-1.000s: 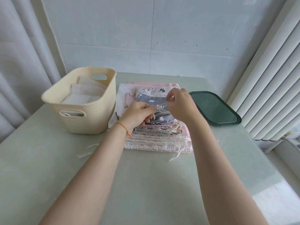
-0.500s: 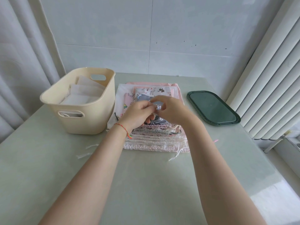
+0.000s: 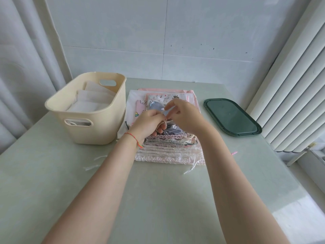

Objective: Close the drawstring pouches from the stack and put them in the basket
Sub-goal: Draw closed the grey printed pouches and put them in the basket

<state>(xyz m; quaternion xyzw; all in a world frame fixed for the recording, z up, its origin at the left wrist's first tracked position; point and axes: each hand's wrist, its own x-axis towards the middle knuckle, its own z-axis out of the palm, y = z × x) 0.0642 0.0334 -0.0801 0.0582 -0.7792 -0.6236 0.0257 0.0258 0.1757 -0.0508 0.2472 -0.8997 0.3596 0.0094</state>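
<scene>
Grey pouch (image 3: 159,107) atop stack (image 3: 168,148), table centre. Left hand (image 3: 149,123) grips its cord (image 3: 164,122); right hand (image 3: 182,115) pinches the fabric. Basket (image 3: 91,127) at 9 o'clock holds a few white pouches (image 3: 91,101); most remain.

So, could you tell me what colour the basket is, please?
Cream basket, in the head view.

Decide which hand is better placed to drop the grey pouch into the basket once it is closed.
Probably the left hand: its grip is on the grey pouch cord, and the basket stands on its side. The right hand is farther away.
</scene>
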